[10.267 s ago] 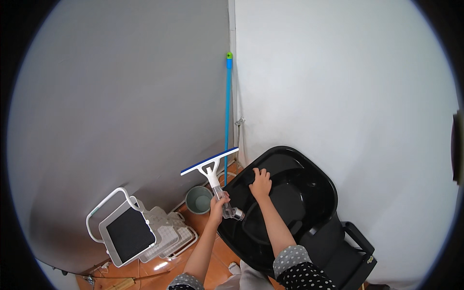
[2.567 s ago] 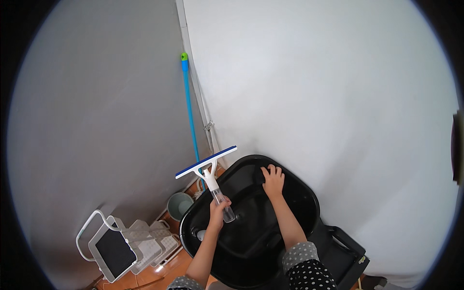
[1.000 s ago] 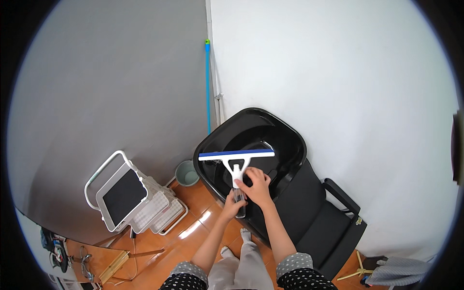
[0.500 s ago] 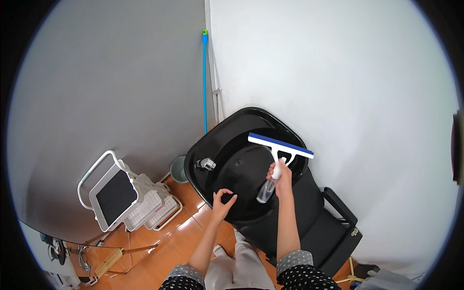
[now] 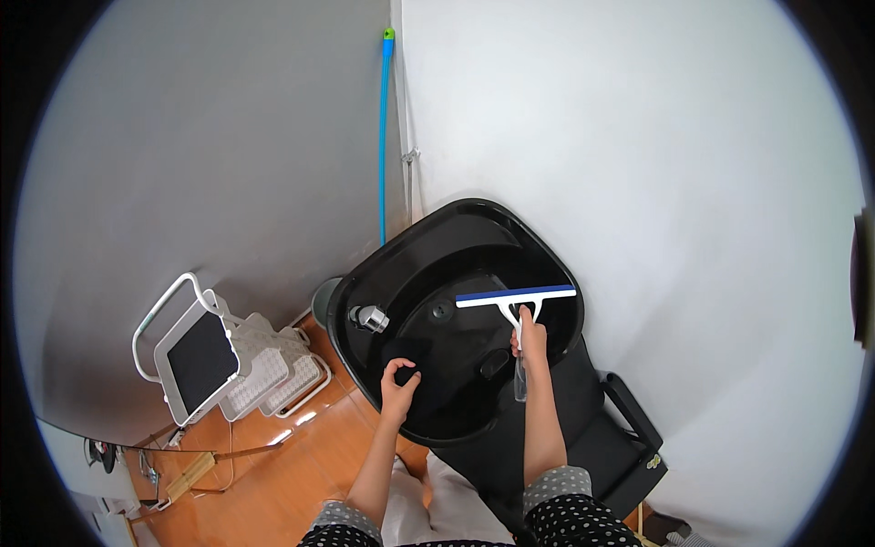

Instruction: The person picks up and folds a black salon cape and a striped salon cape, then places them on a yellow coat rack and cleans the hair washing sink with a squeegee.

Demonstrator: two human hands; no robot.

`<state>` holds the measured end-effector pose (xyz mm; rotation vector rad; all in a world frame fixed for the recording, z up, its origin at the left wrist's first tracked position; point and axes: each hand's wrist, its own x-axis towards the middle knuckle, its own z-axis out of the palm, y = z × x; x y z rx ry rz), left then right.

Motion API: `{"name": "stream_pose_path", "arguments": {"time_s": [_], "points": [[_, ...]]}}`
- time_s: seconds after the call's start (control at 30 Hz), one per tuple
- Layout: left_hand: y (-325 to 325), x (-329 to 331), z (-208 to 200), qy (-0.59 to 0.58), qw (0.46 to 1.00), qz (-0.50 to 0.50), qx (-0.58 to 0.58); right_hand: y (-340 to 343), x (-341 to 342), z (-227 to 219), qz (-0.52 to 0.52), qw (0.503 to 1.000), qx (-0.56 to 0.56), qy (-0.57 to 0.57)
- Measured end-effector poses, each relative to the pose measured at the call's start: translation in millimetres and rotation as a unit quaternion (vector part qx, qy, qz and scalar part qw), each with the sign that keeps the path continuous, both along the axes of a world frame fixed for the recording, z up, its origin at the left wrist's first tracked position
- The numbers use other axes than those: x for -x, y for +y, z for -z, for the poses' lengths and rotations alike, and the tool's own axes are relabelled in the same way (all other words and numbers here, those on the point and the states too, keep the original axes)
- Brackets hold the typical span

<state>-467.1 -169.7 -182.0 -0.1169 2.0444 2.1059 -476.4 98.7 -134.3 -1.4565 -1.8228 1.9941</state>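
Observation:
My right hand (image 5: 531, 343) is closed round the neck of a spray squeegee (image 5: 516, 297), a white tool with a blue blade edge and a clear bottle below the grip. Its wide head is held almost level over the right side of a black shampoo basin (image 5: 469, 239). Over the basin's near left edge hovers my left hand (image 5: 397, 390), empty, the thumb and curled fingers apart. A chrome tap (image 5: 372, 318) sits at the basin's left, and a round drain (image 5: 441, 312) shows in its floor.
A black reclining chair (image 5: 592, 421) joins the basin at the near right. To the left stands a white tiered trolley (image 5: 202, 360). A grey-green bucket (image 5: 324, 301) is tucked beside the basin. One blue pole (image 5: 385, 137) leans in the wall corner.
The squeegee's head has come down toward me and turned from slanted to nearly level, its bottle now pointing toward me. My left hand has shifted slightly left. The view has moved a little.

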Motion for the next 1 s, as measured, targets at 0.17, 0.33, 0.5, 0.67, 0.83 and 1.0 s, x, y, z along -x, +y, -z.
{"name": "stream_pose_path", "arguments": {"time_s": [0.17,0.33,0.5,0.67,0.83,1.0], "points": [[5.2,5.9,-6.4,0.004,1.000,-0.015,-0.014,4.3,3.9,5.4,0.005,1.000,0.026,0.012],[2.8,6.9,-19.0,-0.001,0.999,-0.030,-0.032,5.5,-4.4,1.2,-0.004,0.998,0.051,0.021],[-7.2,2.4,-36.3,0.043,0.998,-0.034,-0.009,-4.8,-20.7,1.4,-0.055,0.994,0.091,0.040],[-23.1,-5.6,-45.0,0.053,0.996,-0.051,-0.042,-29.8,-34.5,-7.0,-0.061,0.994,0.087,0.037],[-47.5,-16.9,-53.4,0.048,0.991,-0.061,-0.106,-57.5,-50.9,-24.5,-0.058,0.993,0.084,0.054],[-66.7,-31.3,-71.4,0.051,0.988,-0.060,-0.132,-74.6,-66.4,-23.4,-0.086,0.992,0.069,0.062]]}}
